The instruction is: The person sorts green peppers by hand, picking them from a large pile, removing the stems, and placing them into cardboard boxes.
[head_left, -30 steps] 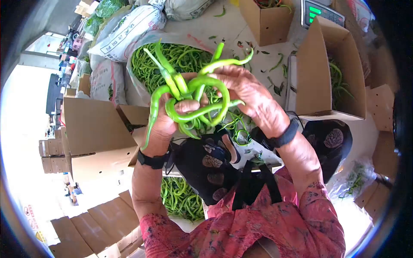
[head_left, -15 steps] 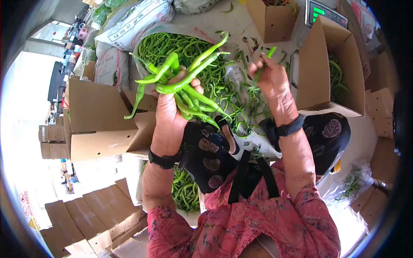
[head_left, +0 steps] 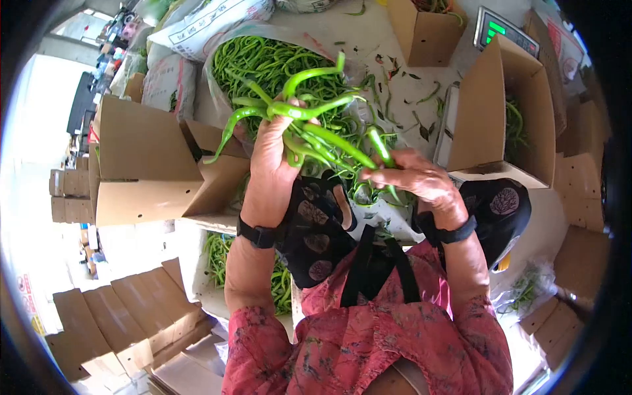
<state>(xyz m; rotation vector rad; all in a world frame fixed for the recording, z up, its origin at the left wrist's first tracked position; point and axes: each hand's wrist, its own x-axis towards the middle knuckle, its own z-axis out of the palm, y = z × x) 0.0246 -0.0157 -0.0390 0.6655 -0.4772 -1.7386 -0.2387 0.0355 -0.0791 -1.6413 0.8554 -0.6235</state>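
Observation:
A bunch of long green chili peppers [head_left: 322, 110] sticks out on both sides of my left hand [head_left: 270, 151], which is closed around it. My right hand [head_left: 424, 179] is at the right end of that bunch, its thumb and fingers pinched together. A single green chili pepper [head_left: 380, 147] stands up from the right fingers, its lower part hidden by them. Behind and below both hands spreads a large heap of green chili peppers [head_left: 273, 62], spilling out of a clear plastic bag [head_left: 227, 39].
An open cardboard box [head_left: 148, 155] stands at left, another [head_left: 480, 112] with peppers inside at right. A third box [head_left: 424, 33] and a digital scale display [head_left: 503, 29] are at the back. White sacks [head_left: 210, 26] lie at back left. Leaves and stray peppers [head_left: 428, 95] litter the surface.
My right hand has come down and in toward the bunch, now meeting its right end with a pepper between the fingers. The left hand has shifted slightly right, still gripping its peppers.

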